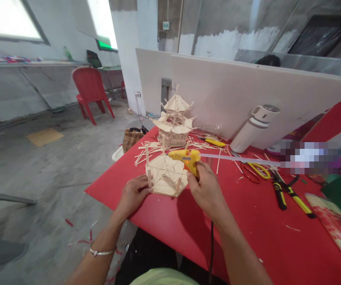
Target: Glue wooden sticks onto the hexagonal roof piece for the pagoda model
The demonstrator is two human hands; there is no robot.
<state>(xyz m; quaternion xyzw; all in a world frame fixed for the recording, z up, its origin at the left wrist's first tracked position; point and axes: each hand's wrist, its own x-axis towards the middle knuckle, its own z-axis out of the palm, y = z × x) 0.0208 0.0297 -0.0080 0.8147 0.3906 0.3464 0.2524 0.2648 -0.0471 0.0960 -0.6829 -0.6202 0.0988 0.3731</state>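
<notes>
My right hand [208, 192] is wrapped round the grip of a yellow glue gun [190, 158], its nozzle pointing left above a hexagonal wooden-stick base [166, 176]. A long clear glue stick [238, 158] runs out of the gun's back. The base lies on the red table, with short upright stick posts at its corners. Closed at its left edge, my left hand [135, 194] grips the base by a corner post [149, 179]; the exact fingertip contact is partly hidden. Behind the base stands a tiered stick pagoda model [174, 126] among loose sticks [146, 152].
On the red table [232, 245] are a white flask [253, 130], yellow-handled pliers [214, 142], scissors [259, 170], black-yellow cutters [292, 198] and a packet of sticks [333, 225]. A white board [212, 91] rises behind. A red chair [91, 89] stands left.
</notes>
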